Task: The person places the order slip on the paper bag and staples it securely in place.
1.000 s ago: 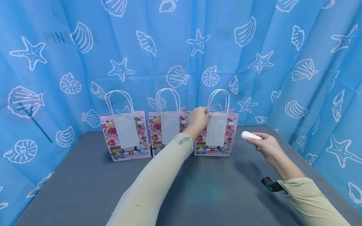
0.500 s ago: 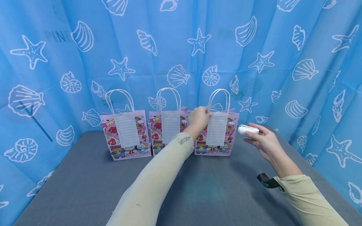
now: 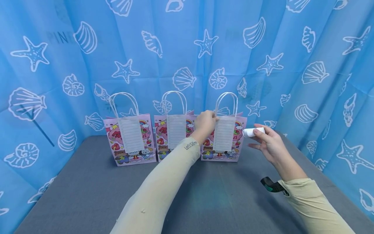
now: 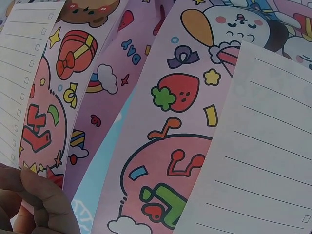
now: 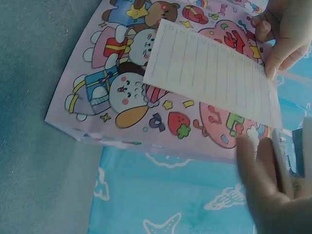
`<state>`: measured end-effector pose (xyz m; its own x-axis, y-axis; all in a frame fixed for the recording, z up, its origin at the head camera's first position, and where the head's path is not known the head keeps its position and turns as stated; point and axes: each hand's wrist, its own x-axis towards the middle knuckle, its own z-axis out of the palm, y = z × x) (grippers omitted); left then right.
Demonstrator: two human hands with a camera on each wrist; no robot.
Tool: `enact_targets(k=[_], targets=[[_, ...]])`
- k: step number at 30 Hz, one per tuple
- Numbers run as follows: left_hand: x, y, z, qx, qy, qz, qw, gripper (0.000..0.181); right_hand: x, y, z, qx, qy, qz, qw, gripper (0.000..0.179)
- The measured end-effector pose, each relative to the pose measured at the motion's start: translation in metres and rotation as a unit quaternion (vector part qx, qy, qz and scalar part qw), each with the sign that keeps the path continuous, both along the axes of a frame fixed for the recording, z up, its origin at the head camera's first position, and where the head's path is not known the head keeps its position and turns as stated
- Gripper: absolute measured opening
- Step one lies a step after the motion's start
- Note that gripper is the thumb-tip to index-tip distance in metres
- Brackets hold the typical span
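Note:
My left hand (image 3: 205,122) pinches the upper left corner of a lined paper sheet (image 3: 224,133) against the top edge of the right pink gift bag (image 3: 240,139). The sheet lies upright over the bag's cartoon front, below its white handle. To the right of this bag, my right hand (image 3: 271,144) holds a small white stapler (image 3: 253,132) in the air between thumb and fingers, its end turned toward the bag. In the right wrist view, the stapler's metal edge (image 5: 282,163) shows near the sheet's top end.
Two matching bags, the left one (image 3: 111,139) and the middle one (image 3: 161,141), stand alongside, each with a lined sheet on its front. My left forearm partly covers the middle bag. All stand on a grey table (image 3: 96,195) before a blue shell-print curtain (image 3: 175,42).
My right hand has moved left and slightly up, bringing the stapler closer to the right bag and turning it. The left hand has kept its hold on the sheet's corner.

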<state>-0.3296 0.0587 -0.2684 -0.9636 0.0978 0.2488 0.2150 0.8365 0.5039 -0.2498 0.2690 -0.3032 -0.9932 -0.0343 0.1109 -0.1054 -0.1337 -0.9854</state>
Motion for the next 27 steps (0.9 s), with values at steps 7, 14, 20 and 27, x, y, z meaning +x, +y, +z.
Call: enact_targets(k=[7, 14, 20, 27], targets=[[0.001, -0.001, 0.000, 0.007, -0.002, -0.003, 1.0000, 0.023, -0.004, -0.008, 0.002, 0.033, -0.007, 0.021, 0.9992, 0.066], [0.000, -0.001, 0.000, 0.013, -0.003, -0.006, 0.9999, 0.023, -0.007, -0.013, 0.005, 0.019, -0.042, 0.041, 0.9981, 0.069], [0.000, -0.002, 0.000, 0.011, -0.001, -0.006, 0.9999, 0.023, -0.007, -0.017, 0.010, 0.006, -0.049, 0.012, 0.9987, 0.057], [0.000, -0.001, -0.001, 0.011, 0.001, -0.005, 0.9999, 0.023, -0.008, -0.019, 0.019, -0.019, -0.036, -0.011, 0.9991, 0.044]])
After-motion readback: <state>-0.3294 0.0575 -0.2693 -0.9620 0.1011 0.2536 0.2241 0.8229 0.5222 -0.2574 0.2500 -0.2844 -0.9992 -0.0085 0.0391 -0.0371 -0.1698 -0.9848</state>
